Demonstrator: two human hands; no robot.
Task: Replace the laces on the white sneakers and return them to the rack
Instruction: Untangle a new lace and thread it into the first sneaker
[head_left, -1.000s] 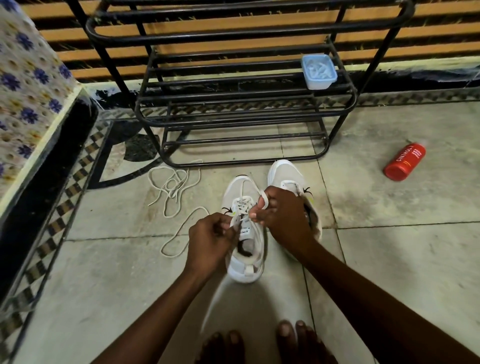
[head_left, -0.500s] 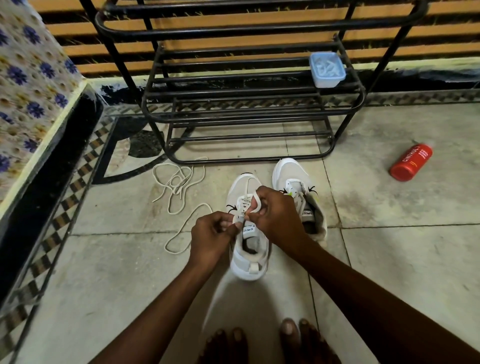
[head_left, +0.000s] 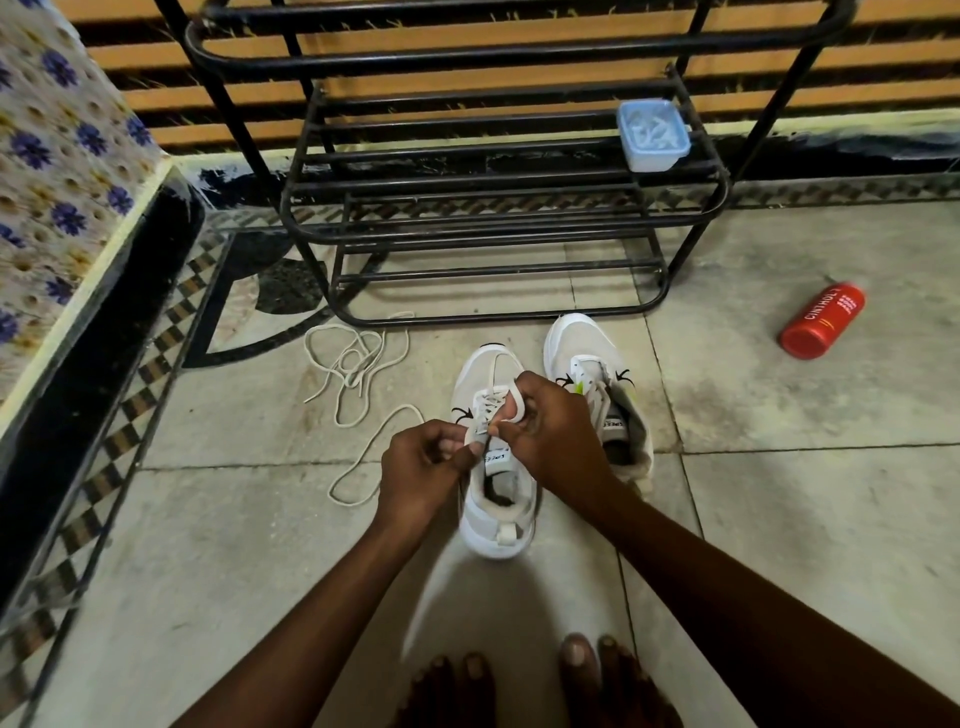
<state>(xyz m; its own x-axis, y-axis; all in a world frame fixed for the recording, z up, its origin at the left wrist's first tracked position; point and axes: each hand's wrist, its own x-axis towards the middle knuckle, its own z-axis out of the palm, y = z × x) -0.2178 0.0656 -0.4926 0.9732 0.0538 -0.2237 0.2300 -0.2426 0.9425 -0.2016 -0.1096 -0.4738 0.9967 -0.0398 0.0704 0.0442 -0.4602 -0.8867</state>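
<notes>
The two white sneakers sit side by side on the tiled floor (head_left: 208, 545), just in front of the black rack (head_left: 498, 234); both hands are over the left sneaker (head_left: 498, 519); the left hand (head_left: 421, 467) pinches its lace (head_left: 517, 408) near the tongue; the right hand (head_left: 550, 431) grips a loop of the same lace; the right sneaker (head_left: 582, 348) stands just beside; another lace (head_left: 358, 364) lies loose on the floor to the left; a blue box (head_left: 652, 136) rests on the rack; a red bottle (head_left: 823, 319) lies well apart on the right.
</notes>
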